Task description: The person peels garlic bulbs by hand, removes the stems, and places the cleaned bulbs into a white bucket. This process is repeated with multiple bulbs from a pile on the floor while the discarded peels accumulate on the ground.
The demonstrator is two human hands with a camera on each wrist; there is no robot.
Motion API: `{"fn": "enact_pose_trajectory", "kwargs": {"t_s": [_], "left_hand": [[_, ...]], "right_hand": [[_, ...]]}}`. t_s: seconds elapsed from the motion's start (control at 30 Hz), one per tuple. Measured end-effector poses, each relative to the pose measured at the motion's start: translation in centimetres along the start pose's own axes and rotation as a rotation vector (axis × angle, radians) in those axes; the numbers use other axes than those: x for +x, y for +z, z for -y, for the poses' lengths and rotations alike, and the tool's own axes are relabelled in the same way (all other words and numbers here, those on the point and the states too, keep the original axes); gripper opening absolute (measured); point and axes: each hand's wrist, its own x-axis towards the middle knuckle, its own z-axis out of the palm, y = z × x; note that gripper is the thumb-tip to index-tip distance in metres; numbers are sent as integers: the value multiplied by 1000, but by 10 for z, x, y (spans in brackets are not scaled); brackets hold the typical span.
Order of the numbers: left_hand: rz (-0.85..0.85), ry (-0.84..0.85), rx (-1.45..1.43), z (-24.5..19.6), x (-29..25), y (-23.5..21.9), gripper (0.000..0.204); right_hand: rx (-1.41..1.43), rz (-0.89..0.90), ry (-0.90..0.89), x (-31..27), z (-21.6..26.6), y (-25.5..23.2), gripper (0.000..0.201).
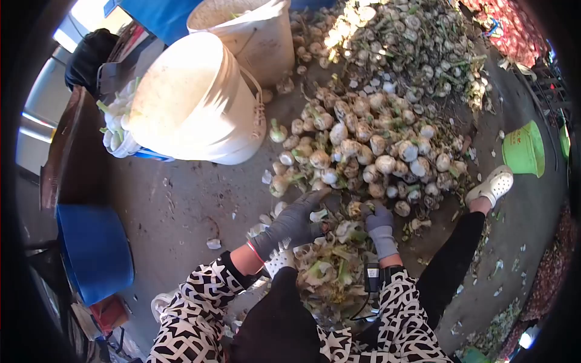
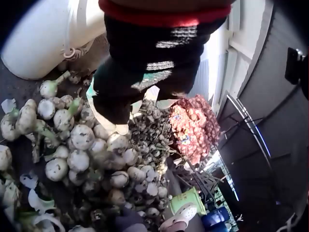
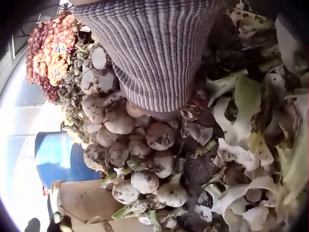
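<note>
My left hand, in a dark grey glove, reaches over the near edge of a heap of soil-marked garlic bulbs. Its fingers stretch forward, apart from the thumb; a pale stem piece shows between them. In the left wrist view the dark glove cuff hides most of the hand. My right hand, in a grey glove with a ribbed cuff, is low at the heap's front. Beside its thumb lies a brownish bulb; whether the fingers hold it I cannot tell.
Between the legs lies a pile of peeled skins and leaves. White buckets stand at the left, with a blue tub nearer. A smaller-bulb heap, red mesh sacks and a green bucket are at the right and back.
</note>
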Motion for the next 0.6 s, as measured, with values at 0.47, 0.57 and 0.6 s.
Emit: {"fn": "enact_pose_trajectory", "kwargs": {"t_s": [0.47,0.57,0.6], "left_hand": [[-215,231,189,-42,-37,2,79],[-187,213,7,-41,-37,-7,82],[-130,197,-117,-34,-35,-10,78]], "right_hand": [[920,34,-54,-74,147,-31,19],[879,43,-89,-77,154,-42,16],[872,48,-87,-78,156,-49,16]]}}
